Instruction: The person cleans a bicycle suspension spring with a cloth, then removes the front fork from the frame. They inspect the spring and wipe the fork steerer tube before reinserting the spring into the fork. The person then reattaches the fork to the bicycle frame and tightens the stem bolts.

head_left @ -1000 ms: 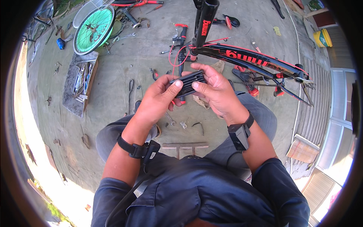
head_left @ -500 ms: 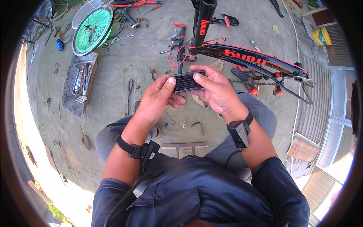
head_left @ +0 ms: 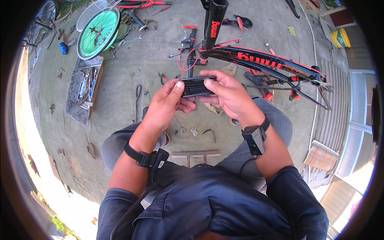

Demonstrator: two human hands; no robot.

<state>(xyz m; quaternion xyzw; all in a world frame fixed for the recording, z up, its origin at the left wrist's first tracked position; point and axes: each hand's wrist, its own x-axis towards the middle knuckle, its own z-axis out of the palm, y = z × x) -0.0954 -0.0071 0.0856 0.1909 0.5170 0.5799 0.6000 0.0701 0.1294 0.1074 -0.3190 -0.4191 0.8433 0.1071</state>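
Between both hands, above my lap, is a black folding hex key set, its bars lying side by side between two side plates. My left hand grips one end, thumb on top and fingers curled below. My right hand pinches the other end, its thumb pressed on the bars and its forefinger along the far edge. All the bars look folded in. Just beyond the hands stands a black and red bicycle frame, with a handlebar and loose red cables beside it.
At left lies a tray of wrenches, below a green-disc wheel. A combination wrench and small parts lie between my feet, before a low wooden stool. A yellow bucket stands far right.
The hex key set has tilted slightly so that more of its row of bars faces up. Both hands keep their hold and have barely moved.
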